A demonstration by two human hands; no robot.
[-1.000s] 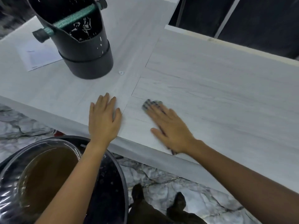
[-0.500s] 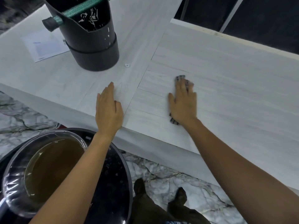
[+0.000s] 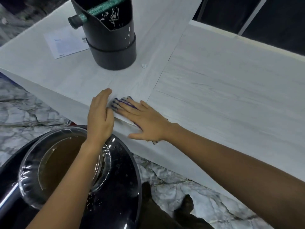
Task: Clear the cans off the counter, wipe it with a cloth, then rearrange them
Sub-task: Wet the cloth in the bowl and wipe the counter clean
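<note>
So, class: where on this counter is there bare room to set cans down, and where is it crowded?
Bare room: the wide counter right of the seam. Crowded: the left end, with the black bin and paper, and the front edge, where the left hand and right hand press the cloth.

we count two hands, left hand [image 3: 100,116] and right hand [image 3: 145,120], one cloth [image 3: 119,103], one black bucket [image 3: 110,37], one paper sheet [image 3: 66,42], one glass bowl [image 3: 62,166].

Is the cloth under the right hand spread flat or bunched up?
Flat. The cloth lies on the counter under the right hand, whose straight fingers press it; only its edges show.
</note>
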